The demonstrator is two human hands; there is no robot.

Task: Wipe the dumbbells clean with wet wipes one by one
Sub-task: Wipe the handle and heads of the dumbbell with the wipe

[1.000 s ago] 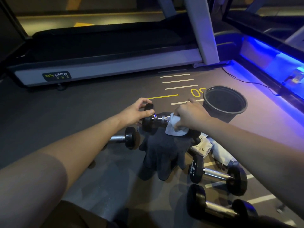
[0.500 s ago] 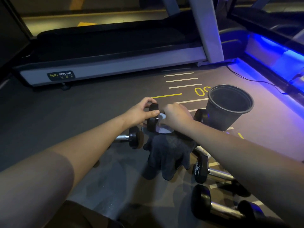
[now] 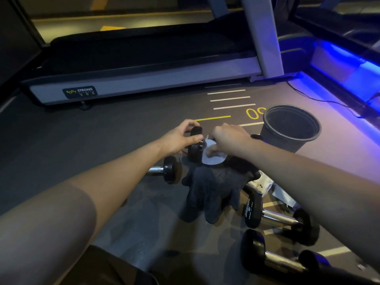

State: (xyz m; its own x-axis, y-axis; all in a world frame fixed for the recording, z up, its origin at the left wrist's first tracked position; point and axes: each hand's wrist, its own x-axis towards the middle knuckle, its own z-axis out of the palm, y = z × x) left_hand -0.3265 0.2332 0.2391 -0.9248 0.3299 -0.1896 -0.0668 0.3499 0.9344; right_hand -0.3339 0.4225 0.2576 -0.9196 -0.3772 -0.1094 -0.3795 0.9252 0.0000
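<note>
Right now the dumbbell (image 3: 195, 149) being cleaned is held up off the floor, directly ahead between the two hands, over a dark glove (image 3: 213, 188) that lies on the floor beneath it. Its long axis runs left to right across the view, so one black end faces the left hand (image 3: 181, 138) and the handle leads off toward the right hand (image 3: 228, 138). The left hand grips that near end, fingers over the top and thumb on the inner face. The right hand is curled round a white wipe (image 3: 211, 155), pressing it against the handle just beside the gripped end. The far end is mostly hidden behind the right hand and wrist; a dark edge near the bin (image 3: 292, 128) is probably it, though the dim light leaves that unsure.

Since the wipe sits at the left end of the handle, the stroke most likely due runs rightward along the axis, away from the left hand, which only has to steady or turn the weight. The right hand is the one placed to do that work.

Three more dumbbells lie on the floor: one (image 3: 164, 169) left of the glove, and two (image 3: 277, 219) (image 3: 281, 258) toward the floor's lower right. A pale packet (image 3: 265, 186), perhaps the wipes pack, lies beside the glove.
</note>
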